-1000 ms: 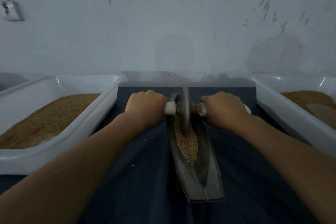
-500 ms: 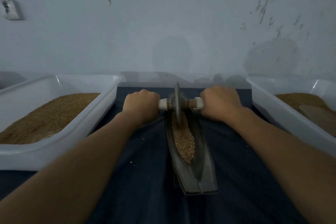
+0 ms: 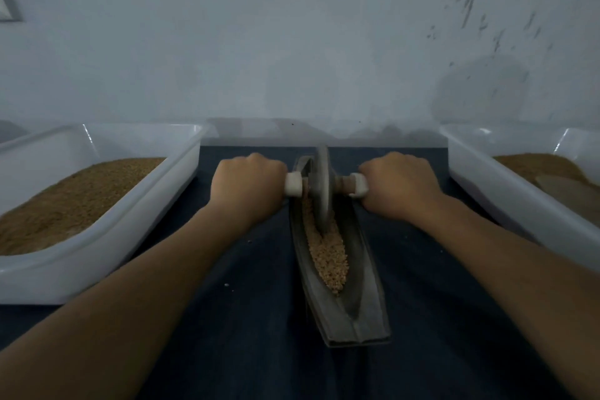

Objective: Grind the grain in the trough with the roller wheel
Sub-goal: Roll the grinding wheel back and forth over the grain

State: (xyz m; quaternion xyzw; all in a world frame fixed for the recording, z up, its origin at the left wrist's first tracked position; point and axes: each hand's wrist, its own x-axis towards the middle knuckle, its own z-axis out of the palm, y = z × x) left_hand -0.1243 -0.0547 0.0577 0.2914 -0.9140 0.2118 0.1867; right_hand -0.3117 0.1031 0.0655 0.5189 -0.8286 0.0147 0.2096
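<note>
Both hands, wheel near trough end

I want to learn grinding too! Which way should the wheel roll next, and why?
Probably back toward the person. The left hand and right hand grip the handles, and the roller wheel stands near the far end of the trough. Most of the grain lies on the person's side of the wheel, so rolling back would press over that pile.
</note>
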